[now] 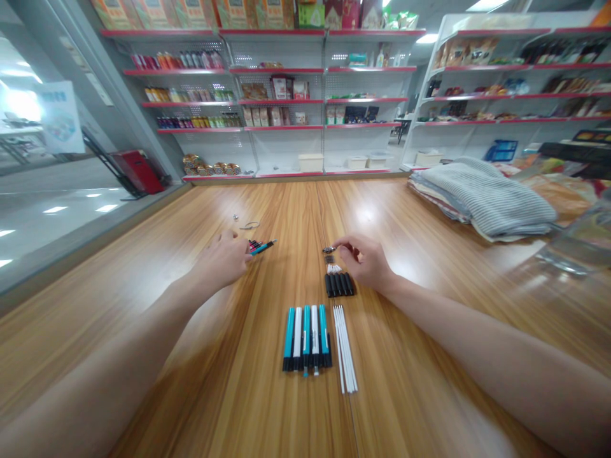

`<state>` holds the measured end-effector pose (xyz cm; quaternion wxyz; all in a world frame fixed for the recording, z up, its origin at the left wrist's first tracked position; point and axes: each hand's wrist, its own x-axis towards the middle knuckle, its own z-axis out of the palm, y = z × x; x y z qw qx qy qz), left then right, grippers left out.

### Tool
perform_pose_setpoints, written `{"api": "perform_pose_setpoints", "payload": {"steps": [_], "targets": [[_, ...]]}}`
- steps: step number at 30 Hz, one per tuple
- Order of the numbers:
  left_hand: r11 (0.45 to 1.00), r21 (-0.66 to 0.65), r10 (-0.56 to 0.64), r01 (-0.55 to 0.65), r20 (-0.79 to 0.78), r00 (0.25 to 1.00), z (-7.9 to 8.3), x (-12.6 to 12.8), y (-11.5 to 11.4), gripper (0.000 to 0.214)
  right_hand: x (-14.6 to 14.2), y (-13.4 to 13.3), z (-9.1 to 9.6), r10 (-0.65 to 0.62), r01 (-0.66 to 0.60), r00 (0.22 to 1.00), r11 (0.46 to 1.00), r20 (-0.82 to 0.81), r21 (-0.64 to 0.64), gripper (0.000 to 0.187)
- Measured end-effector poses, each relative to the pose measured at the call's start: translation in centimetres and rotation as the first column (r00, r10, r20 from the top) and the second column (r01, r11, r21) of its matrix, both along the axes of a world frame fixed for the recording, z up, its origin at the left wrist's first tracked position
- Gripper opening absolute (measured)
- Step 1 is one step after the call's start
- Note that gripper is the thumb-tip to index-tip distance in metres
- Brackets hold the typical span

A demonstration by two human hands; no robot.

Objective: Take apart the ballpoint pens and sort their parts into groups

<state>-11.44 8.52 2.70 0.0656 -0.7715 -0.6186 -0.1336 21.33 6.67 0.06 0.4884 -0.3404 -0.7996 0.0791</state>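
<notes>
My left hand has its fingers bent over several slim pens; a teal one and some darker and pink parts stick out past the thumb, while the fingertips are hidden. At the row's end, the curled index finger and thumb of my right hand are at small metal parts. Just below these lie dark springs, small white pieces and a row of black grips. Closer to me, teal and white pen barrels lie side by side, beside thin white refills.
A thin looped strip and a tiny shiny bit lie beyond my left hand. Folded striped cloth and a clear container are on the table's right. Stocked shelves stand behind the wooden table.
</notes>
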Motion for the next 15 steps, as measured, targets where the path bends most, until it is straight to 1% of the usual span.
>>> {"api": "perform_pose_setpoints", "payload": {"steps": [2,3,4,5,6,8,9,10,11,12,13,15], "targets": [[0.983,0.166,-0.087,0.075,0.066,0.994,1.1,1.9,-1.1,0.016,0.0,0.0,0.0,-0.006,0.006,1.000,1.000,-0.004,0.004,0.017],[0.970,0.220,-0.140,0.106,0.144,0.980,1.7,3.0,-1.9,0.015,0.0,0.0,0.0,-0.008,0.008,1.000,1.000,-0.004,0.004,0.017],[0.961,0.243,-0.193,0.131,0.254,0.948,2.2,4.2,-2.6,0.015,0.0,0.0,0.0,-0.009,0.009,1.000,1.000,-0.004,0.001,0.017],[0.955,0.259,-0.241,0.145,0.390,0.889,2.6,5.4,-3.4,0.016,0.0,-0.1,0.1,-0.007,0.007,1.000,1.000,-0.002,0.000,0.017],[0.950,0.275,-0.280,0.149,0.538,0.795,2.7,6.5,-4.1,0.016,0.1,-0.2,0.2,-0.001,0.001,1.000,1.000,0.003,0.001,0.017],[0.941,0.272,-0.338,0.199,0.760,0.556,2.4,8.3,-5.1,0.018,0.1,-0.4,0.5,0.032,-0.032,0.999,0.999,0.037,0.012,0.018],[0.937,0.259,-0.338,0.233,0.836,0.433,2.0,9.0,-5.4,0.019,0.1,-0.5,0.6,0.057,-0.059,0.996,0.998,0.067,0.023,0.019],[0.937,0.249,-0.322,0.246,0.888,0.329,1.5,9.4,-5.6,0.020,0.1,-0.6,0.8,0.084,-0.088,0.991,0.996,0.104,0.033,0.022],[0.935,0.220,-0.292,0.280,0.923,0.250,0.8,9.7,-5.6,0.022,0.0,-0.7,0.9,0.105,-0.112,0.984,0.993,0.142,0.043,0.025],[0.931,0.198,-0.264,0.306,0.945,0.194,0.2,9.8,-5.6,0.023,0.0,-0.7,1.0,0.119,-0.131,0.977,0.990,0.176,0.054,0.027],[0.926,0.169,-0.235,0.336,0.958,0.165,-0.3,9.8,-5.6,0.023,-0.1,-0.7,1.0,0.126,-0.142,0.971,0.988,0.204,0.065,0.028],[0.908,0.105,-0.183,0.406,0.970,0.158,-1.2,9.6,-5.4,0.024,-0.4,-0.7,0.9,0.128,-0.151,0.962,0.985,0.241,0.080,0.025]]}}
